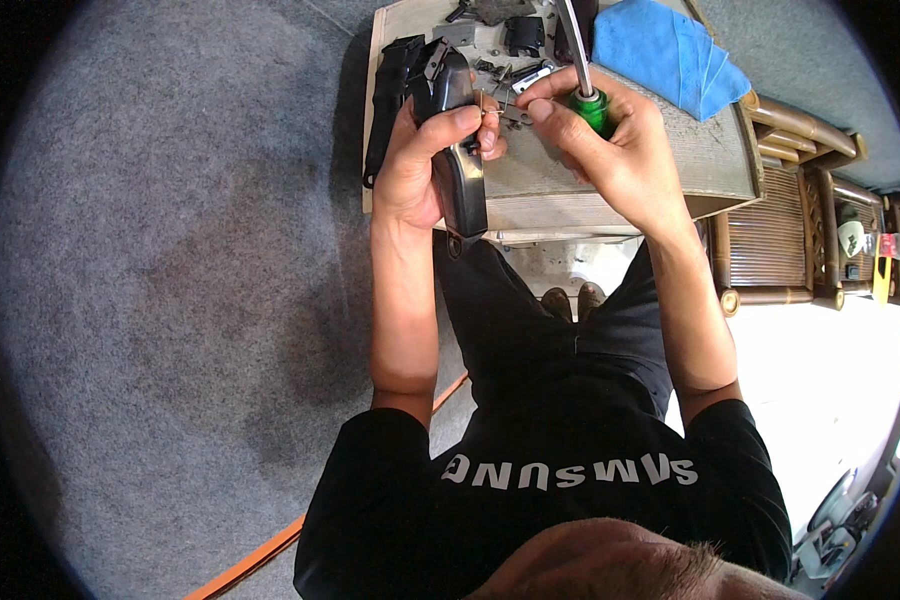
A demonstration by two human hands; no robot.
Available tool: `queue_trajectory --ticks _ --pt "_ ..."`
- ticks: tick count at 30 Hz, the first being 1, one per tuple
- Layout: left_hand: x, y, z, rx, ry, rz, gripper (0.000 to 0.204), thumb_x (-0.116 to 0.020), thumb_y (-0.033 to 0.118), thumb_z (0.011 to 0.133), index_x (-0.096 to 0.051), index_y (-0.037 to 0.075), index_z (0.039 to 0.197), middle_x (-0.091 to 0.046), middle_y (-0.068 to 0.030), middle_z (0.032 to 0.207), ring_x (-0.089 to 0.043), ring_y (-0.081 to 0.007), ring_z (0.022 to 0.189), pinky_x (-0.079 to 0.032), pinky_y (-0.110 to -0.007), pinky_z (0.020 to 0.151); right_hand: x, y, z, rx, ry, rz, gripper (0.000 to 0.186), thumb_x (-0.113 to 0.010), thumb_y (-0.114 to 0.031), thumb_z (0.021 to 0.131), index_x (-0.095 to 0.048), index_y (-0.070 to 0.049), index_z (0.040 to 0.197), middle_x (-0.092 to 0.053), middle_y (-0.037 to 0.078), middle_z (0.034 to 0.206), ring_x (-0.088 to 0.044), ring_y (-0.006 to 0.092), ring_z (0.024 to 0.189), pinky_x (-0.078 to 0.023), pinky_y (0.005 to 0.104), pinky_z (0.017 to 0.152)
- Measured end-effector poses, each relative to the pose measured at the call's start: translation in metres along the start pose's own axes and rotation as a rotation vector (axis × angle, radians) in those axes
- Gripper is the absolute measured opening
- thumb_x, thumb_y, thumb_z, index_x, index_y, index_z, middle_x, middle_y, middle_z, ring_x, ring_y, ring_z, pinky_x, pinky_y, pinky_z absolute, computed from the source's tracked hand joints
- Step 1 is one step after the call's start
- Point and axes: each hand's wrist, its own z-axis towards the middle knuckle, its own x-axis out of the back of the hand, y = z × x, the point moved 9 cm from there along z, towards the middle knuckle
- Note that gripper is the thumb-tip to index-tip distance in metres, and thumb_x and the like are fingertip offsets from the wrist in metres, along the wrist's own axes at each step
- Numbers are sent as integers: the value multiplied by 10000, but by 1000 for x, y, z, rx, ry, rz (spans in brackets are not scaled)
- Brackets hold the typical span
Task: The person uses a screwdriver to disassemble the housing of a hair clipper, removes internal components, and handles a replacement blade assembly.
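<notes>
Both hands work at upper centre: left hand [425, 160] clamps a black plastic hair-clipper body [457, 150], right hand [595, 140] grips a green-handled screwdriver [587, 92] and pinches a small metal part [510, 113]. Best to keep the body steady over the pale wooden table [705, 160], near loose black parts [523, 35] and blue cloth [670, 50].

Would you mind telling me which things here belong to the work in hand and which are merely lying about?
In use:
- black clipper body in the left hand
- green-handled screwdriver in the right hand
- small metal part at the fingertips

Lying about:
- blue cloth
- black cover on the table
- loose black and metal parts
- wicker furniture
</notes>
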Motion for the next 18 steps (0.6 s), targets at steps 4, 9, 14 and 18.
queue_trajectory --ticks 4,9,14,18 --pt "0 0 -1 0 9 -23 464 -694 111 925 -525 84 1356 -580 -50 963 -547 -154 835 -454 -308 709 0 6 0 -23 -15 -15 164 -717 -141 954 -740 -8 1047 -659 -17 790 -524 27 735 -440 218 660" --pt "-2 3 0 -3 6 -66 332 -697 75 921 -580 63 1231 -639 -79 948 -587 -162 812 -476 -325 699 0 3 0 21 10 0 168 -718 -145 954 -741 -10 1052 -630 -38 765 -499 20 712 -407 211 627" --pt "-4 3 0 2 4 -121 207 -701 38 913 -638 44 1110 -696 -105 935 -623 -170 790 -493 -344 696 8 -3 -5 -5 96 5 155 -728 -189 969 -736 -34 976 -589 -47 690 -478 18 639 -376 217 568" --pt "-3 1 2 -5 8 -149 222 -707 37 907 -638 46 1117 -694 -110 932 -620 -170 793 -487 -345 697 45 3 -11 86 371 439 379 -755 -269 969 -589 -103 672 -507 -34 550 -452 63 435 -319 256 414"
